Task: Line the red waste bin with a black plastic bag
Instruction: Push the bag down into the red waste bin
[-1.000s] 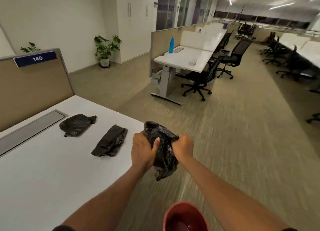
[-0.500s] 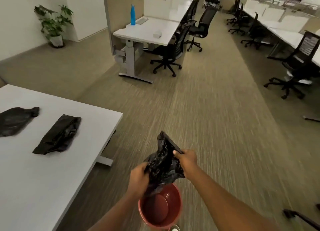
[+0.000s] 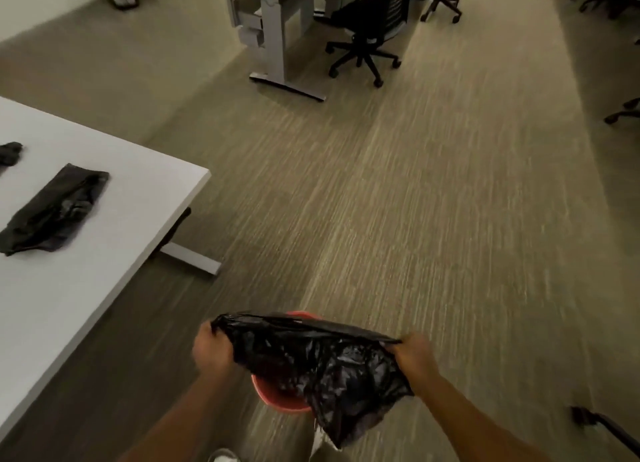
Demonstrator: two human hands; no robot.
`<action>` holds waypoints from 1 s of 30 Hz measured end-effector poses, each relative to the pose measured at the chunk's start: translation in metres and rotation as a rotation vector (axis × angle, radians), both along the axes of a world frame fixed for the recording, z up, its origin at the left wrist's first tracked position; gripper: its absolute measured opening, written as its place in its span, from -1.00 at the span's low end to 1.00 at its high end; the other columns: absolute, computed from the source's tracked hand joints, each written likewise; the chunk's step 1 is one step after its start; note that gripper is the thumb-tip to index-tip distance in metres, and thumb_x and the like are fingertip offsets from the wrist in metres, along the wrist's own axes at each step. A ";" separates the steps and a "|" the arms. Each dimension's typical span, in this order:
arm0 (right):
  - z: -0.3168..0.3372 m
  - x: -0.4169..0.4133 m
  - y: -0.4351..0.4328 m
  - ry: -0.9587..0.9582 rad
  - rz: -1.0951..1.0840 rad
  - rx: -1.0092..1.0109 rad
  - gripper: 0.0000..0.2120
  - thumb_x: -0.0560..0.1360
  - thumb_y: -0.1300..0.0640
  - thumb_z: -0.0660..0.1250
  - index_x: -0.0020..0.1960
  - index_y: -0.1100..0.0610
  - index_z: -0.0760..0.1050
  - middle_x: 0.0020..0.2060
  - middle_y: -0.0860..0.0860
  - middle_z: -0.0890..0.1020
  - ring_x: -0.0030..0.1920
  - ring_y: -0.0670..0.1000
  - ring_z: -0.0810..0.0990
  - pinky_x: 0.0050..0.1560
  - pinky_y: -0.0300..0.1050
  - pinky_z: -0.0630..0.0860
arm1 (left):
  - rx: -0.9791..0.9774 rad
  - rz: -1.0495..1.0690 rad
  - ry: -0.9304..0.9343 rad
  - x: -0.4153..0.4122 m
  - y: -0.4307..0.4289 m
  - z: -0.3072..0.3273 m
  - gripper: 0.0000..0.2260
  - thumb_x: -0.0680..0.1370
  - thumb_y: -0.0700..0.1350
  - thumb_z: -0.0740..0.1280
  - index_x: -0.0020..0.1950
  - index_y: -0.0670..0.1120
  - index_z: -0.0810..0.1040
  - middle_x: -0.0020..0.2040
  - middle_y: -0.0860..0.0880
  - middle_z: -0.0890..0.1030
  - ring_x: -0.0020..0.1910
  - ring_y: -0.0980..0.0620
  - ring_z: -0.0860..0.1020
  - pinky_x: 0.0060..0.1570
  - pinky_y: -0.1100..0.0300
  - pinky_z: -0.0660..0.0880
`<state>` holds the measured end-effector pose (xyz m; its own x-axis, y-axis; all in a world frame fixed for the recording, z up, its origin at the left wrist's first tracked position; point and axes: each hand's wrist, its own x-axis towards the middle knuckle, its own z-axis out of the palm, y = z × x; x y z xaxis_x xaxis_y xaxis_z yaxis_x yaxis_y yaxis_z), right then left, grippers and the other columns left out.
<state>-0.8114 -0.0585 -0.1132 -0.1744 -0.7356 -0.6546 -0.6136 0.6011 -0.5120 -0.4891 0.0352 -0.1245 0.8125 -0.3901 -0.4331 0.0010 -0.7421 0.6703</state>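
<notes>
White counter with a spare folded bag stands left, while both hands, left and right, grip the black bag, stretching it over the red bin, seemingly to open its mouth.

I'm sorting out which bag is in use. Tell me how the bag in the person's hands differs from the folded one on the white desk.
The held bag is stretched wide between the left hand and right hand; the folded bag is a compact strip. The held bag hangs over the red bin; the folded bag lies flat and untouched on the white desk. Both are black, crinkled plastic.
</notes>
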 end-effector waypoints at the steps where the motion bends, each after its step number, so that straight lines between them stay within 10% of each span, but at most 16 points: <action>1: -0.001 -0.003 0.001 -0.037 -0.017 0.045 -0.70 0.32 0.11 0.53 -0.42 0.20 0.47 -0.44 0.10 0.56 -0.43 0.03 0.53 -0.45 -0.24 0.36 | 0.034 -0.001 -0.016 0.000 0.000 -0.003 -0.75 0.59 -0.21 0.15 0.14 -0.34 0.47 0.16 -0.37 0.55 0.16 -0.36 0.49 0.14 -0.12 0.39; 5: -0.014 -0.013 -0.002 -0.239 -0.217 0.321 -0.78 0.39 0.16 0.46 -0.10 0.31 0.55 -0.23 0.19 0.68 -0.27 0.13 0.66 -0.46 -0.23 0.51 | 0.175 -0.088 -0.003 -0.004 -0.009 -0.020 -0.60 0.55 -0.05 0.29 0.22 -0.34 0.40 0.19 -0.41 0.52 0.20 -0.37 0.47 0.16 -0.13 0.40; 10: -0.022 0.000 0.013 -0.463 -0.381 0.633 -0.89 0.18 0.24 0.15 -0.28 0.14 0.31 -0.29 0.13 0.50 -0.29 0.14 0.48 -0.33 -0.13 0.39 | 0.370 -0.385 -0.277 -0.041 0.006 -0.032 -0.52 0.44 0.04 0.38 0.15 -0.29 0.39 0.13 -0.33 0.47 0.12 -0.34 0.46 0.10 -0.17 0.46; 14: -0.024 0.030 0.019 -0.655 -0.339 0.653 -0.68 0.16 0.40 0.01 -0.19 0.26 0.44 -0.24 0.17 0.50 -0.25 0.16 0.49 -0.24 -0.04 0.46 | 0.098 -0.621 0.215 -0.109 0.034 -0.042 -0.76 0.48 0.10 0.34 -0.01 -0.03 0.45 -0.01 -0.06 0.57 0.02 -0.06 0.56 0.03 0.02 0.49; 17: -0.038 0.049 0.020 -0.581 -0.185 0.559 -0.58 0.33 0.56 -0.02 0.03 0.44 0.52 -0.11 0.30 0.57 -0.07 0.23 0.56 -0.02 0.10 0.53 | -0.004 -0.739 0.582 -0.143 0.043 -0.052 -0.49 0.34 0.11 0.50 0.21 0.01 0.44 0.09 0.05 0.65 0.10 0.17 0.60 0.06 0.27 0.50; 20: -0.063 0.068 0.018 -0.483 -0.115 0.484 -0.60 0.42 0.58 0.11 0.20 0.43 0.46 0.02 0.36 0.56 0.01 0.23 0.56 0.11 0.10 0.53 | 0.067 -0.824 0.466 -0.146 0.039 -0.075 -0.60 0.41 -0.13 0.46 0.22 -0.04 0.50 0.11 -0.03 0.65 0.13 0.06 0.60 0.04 0.31 0.48; 25: -0.112 0.088 0.005 -0.256 0.063 0.263 -0.87 0.40 0.42 0.39 -0.05 0.36 0.58 -0.17 0.22 0.62 -0.20 0.08 0.58 -0.24 -0.23 0.49 | 0.207 -0.752 0.287 -0.116 0.014 -0.107 -0.95 0.38 -0.08 0.42 -0.21 0.01 0.58 -0.17 -0.04 0.70 -0.11 -0.02 0.63 -0.18 0.22 0.41; 30: -0.148 0.086 -0.003 -0.054 0.450 0.076 -0.67 0.47 -0.08 0.35 -0.14 0.21 0.61 -0.23 0.13 0.68 -0.18 0.08 0.62 -0.15 -0.09 0.45 | 0.199 -0.662 0.341 -0.092 0.000 -0.131 -0.69 0.32 0.10 0.50 -0.27 0.00 0.40 -0.35 0.08 0.53 -0.34 0.18 0.49 -0.41 0.33 0.28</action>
